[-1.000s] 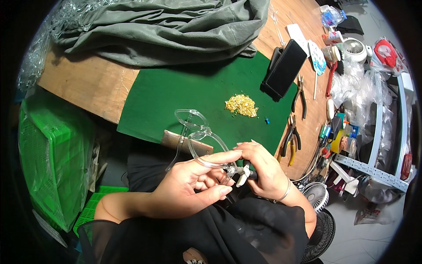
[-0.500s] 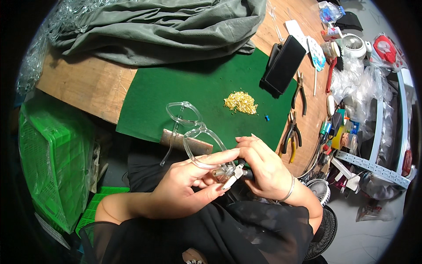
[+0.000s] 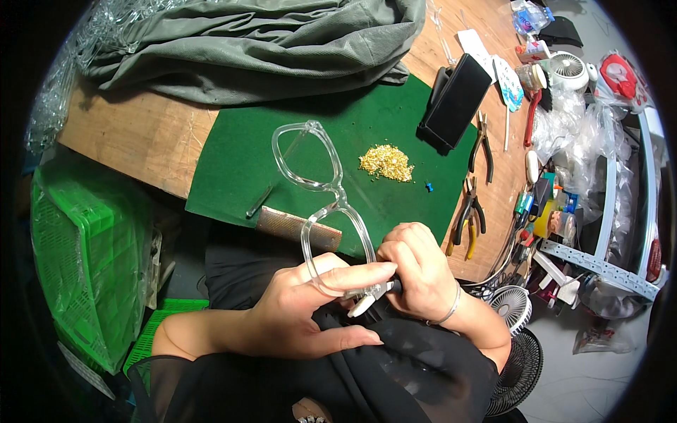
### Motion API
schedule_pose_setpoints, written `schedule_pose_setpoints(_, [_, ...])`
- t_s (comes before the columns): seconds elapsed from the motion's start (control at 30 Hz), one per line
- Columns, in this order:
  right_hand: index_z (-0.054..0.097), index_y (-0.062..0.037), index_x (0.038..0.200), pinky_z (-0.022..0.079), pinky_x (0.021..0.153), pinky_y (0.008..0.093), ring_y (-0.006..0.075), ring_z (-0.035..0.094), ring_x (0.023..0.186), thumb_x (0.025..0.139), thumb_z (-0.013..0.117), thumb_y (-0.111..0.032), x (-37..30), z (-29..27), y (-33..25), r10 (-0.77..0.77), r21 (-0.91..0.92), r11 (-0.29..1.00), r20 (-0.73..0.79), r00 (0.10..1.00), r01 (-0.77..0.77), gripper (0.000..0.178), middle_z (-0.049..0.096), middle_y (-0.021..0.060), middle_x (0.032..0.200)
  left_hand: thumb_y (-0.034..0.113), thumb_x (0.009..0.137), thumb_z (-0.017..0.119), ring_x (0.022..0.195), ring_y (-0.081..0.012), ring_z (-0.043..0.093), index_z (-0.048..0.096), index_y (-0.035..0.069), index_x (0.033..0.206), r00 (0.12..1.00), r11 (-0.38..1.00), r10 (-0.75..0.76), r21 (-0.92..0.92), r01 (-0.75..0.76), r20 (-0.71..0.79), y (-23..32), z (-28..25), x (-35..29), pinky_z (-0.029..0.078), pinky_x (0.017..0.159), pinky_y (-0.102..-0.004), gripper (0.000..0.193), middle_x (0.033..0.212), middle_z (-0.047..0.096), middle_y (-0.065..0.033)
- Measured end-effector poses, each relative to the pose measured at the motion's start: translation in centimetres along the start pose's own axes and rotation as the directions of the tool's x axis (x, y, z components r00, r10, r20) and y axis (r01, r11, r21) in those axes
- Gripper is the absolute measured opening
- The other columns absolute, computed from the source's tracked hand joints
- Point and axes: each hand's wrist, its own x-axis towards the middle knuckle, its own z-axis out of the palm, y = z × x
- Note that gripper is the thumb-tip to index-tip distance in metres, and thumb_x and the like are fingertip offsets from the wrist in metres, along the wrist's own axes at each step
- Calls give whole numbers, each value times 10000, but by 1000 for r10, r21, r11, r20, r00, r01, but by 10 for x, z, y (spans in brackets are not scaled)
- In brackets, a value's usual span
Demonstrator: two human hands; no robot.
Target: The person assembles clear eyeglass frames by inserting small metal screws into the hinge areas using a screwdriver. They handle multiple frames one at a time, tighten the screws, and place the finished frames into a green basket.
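My left hand (image 3: 300, 303) supports a clear plastic eyeglass frame (image 3: 337, 169), its index finger laid along the lower rim and its thumb spread away. The frame stands tilted, one rim above the other, over the green mat. My right hand (image 3: 422, 271) is closed round the dark handles of pliers (image 3: 372, 299), whose silvery jaws meet the frame's lower corner beside my left fingertips. What exactly the jaws grip is hidden. Beyond the hands lies a heap of tiny gold-coloured metal parts (image 3: 386, 163). A textured metal block (image 3: 299, 228) sits at the mat's near edge.
The green mat (image 3: 233, 155) also bears a black phone on a stand (image 3: 457, 102) and a blue pin (image 3: 429, 187). Two more pliers (image 3: 481, 149) lie on the right. Grey cloth (image 3: 254, 53) covers the back; a green crate (image 3: 88, 261) stands left, fans and tools right.
The eyeglass frame has swung more upright and turned its rims toward view. My left thumb has moved down off the pliers' jaws. Both hands have dropped slightly.
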Motion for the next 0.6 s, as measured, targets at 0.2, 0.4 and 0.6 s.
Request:
schedule_pose_setpoints(0.2, [519, -15, 820, 419, 673, 378, 287, 512, 722, 587, 651, -65, -1, 8, 3, -44, -49, 998, -77, 996, 41, 272, 490, 124, 792, -2, 631, 782, 600, -162, 572, 604, 49, 1140, 996, 993, 61, 105, -53, -71, -4, 7, -4, 488, 535, -264, 542, 773, 590, -66])
schedule_pose_setpoints(0.4, [525, -26, 817, 417, 649, 364, 272, 507, 705, 571, 648, -36, -7, 13, 0, 10, -71, 997, -72, 997, -15, 275, 488, 110, 786, 3, 649, 765, 617, -176, 577, 605, 56, 1127, 991, 976, 78, 209, -53, -110, -5, 9, -4, 496, 543, -273, 507, 761, 588, -64])
schedule_pose_setpoints(0.6, [527, -3, 991, 418, 851, 460, 324, 521, 872, 592, 652, -14, 0, 4, 1, 86, 93, 992, 24, 996, -88, 418, 505, 141, 922, 11, 662, 789, 672, -91, 483, 504, 47, 1245, 994, 994, -112, -13, 112, -18, -13, 3, -7, 431, 560, -197, 649, 886, 487, -34])
